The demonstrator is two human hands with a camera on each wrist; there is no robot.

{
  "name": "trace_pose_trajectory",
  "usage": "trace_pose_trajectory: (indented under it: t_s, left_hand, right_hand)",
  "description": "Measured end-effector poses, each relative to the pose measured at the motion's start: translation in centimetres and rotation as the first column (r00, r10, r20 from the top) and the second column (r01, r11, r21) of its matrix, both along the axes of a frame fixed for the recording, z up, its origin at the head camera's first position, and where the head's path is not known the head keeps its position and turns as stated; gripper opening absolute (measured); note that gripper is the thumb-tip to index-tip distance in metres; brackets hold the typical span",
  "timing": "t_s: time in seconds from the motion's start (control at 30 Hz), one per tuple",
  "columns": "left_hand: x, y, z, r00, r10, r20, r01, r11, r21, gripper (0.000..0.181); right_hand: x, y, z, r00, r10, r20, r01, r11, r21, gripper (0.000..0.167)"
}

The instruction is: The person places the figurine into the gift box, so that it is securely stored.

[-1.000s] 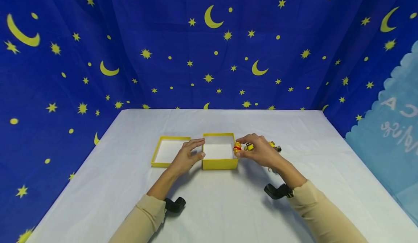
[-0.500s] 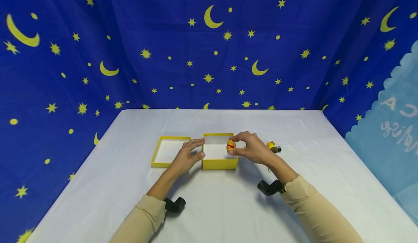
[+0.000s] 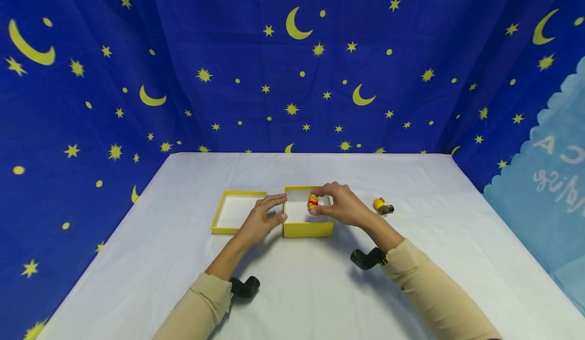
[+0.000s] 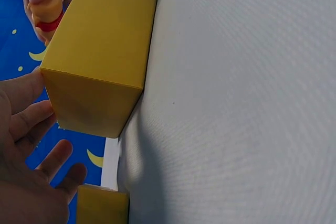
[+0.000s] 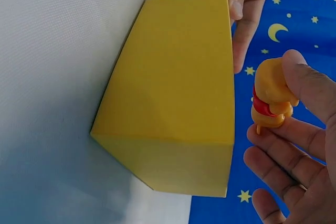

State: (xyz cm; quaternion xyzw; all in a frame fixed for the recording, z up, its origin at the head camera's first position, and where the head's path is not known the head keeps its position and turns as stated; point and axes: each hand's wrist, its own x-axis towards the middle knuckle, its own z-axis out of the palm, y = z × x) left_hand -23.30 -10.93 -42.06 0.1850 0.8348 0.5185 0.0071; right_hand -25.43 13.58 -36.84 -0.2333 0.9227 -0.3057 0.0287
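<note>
Between the thumb and fingers of my right hand [image 3: 345,205] is a small orange toy bear figure [image 3: 313,201] with a red band. The figure hangs above the opening of a yellow box [image 3: 308,230] with a white inside. In the right wrist view the bear [image 5: 270,85] is pinched near its head, just beyond the box's rim. My left hand [image 3: 261,218] rests its fingertips and thumb against the box's left side, fingers loosely extended. The left wrist view shows the box [image 4: 100,30] standing on the cloth.
A shallow yellow lid [image 3: 224,231], white inside, lies left of the box, partly behind my left hand. To the right a small yellow and brown toy [image 3: 382,206] lies on the white cloth [image 3: 311,284]. A blue curtain [image 3: 256,51] stands behind.
My right hand has moved left with the bear figure, from the box's right edge to over its opening. The left hand and the box have stayed in place.
</note>
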Motion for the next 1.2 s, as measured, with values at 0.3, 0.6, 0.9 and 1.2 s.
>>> trace_pose_trajectory:
  t_s: [0.3,0.6,0.9,1.2]
  left_hand:
    - [0.1,0.1,0.2,1.000,0.001,0.016,-0.001,1.000,-0.001,0.048]
    - [0.2,0.0,0.2,1.000,-0.008,-0.007,0.008,1.000,-0.010,0.048]
    - [0.1,0.0,0.2,1.000,-0.003,0.003,0.003,1.000,-0.005,0.048]
    - [1.5,0.4,2.5,0.999,-0.003,0.033,0.004,1.000,-0.011,0.047]
  right_hand:
    - [-0.5,-0.7,-0.2,0.998,0.042,-0.037,-0.043,0.999,-0.025,0.052]
    - [-1.1,-1.1,-0.9,0.998,0.042,-0.044,-0.043,0.999,-0.002,0.050]
    - [-1.6,-1.8,-1.3,0.997,0.059,-0.043,-0.058,0.998,0.025,0.050]
    - [-2.0,-2.6,-1.5,0.997,0.069,-0.036,-0.067,0.996,0.061,0.052]
